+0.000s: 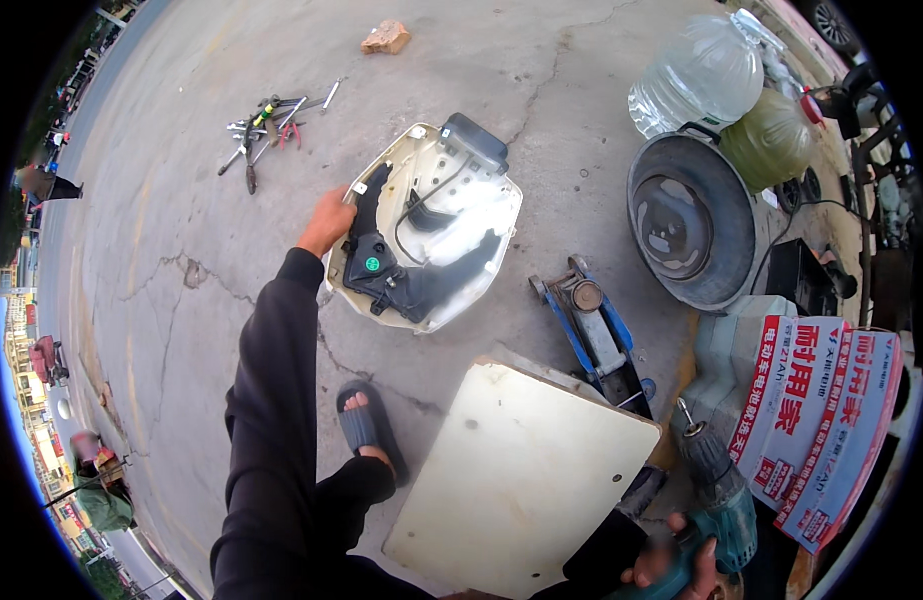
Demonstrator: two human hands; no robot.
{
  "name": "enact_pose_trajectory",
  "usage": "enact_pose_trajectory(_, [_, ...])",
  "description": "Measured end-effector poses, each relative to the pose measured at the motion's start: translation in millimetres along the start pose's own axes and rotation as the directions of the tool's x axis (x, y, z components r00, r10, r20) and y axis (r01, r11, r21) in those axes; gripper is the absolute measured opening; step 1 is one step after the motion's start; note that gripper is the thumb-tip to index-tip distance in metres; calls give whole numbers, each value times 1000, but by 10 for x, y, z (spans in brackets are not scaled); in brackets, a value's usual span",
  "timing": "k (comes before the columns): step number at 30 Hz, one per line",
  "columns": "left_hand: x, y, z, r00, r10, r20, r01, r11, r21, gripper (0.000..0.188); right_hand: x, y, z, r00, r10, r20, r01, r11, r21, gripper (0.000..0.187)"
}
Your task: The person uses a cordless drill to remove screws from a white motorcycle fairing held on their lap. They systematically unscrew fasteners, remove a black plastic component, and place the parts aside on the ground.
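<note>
My left hand (330,220) grips the left edge of a cream plastic vehicle panel (501,265). Its hollow side faces up, showing a black lamp-like unit (413,290) with a round green sticker, a cable and a dark box (474,140) at the far edge. Whether the panel rests on the ground or is slightly lifted, I cannot tell. At the lower right, my right hand (671,570) is wrapped round the handle of a teal cordless drill (719,475). A bit in its chuck points away from me.
An off-white board (531,470) lies before me, beside a blue floor jack (601,335). To the right are a dark basin (736,225), large plastic bottles (696,80) and a red-and-white carton (816,425). Scattered hand tools (266,130) and a stone (385,38) lie farther off.
</note>
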State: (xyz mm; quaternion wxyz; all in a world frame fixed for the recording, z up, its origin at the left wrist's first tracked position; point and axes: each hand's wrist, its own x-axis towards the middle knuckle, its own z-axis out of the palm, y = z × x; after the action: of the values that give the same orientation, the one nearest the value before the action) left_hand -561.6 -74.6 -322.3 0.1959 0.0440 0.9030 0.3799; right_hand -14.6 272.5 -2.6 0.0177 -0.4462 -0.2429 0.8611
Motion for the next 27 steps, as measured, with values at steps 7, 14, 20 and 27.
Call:
enact_pose_trajectory(7, [-346,91,-387,975,64,-215,19,930,366,46,-64,10,-20,999,23,48,-23,1000,8,66])
enact_pose_trajectory(14, [-876,283,-1455,956,1,-292,180,786,592,42,-88,36,50,996,-43,-80,42,999,-6,54])
enact_pose_trajectory(20, [-1751,845,-2495,947,-42,-320,228,790,569,40,-63,-5,-6,976,-47,213,27,995,93,48])
enact_pose_trajectory(27, [-3536,1784,-3199,961,-46,-273,57,998,31,28,32,-6,-123,838,-3,546,-23,999,41,45])
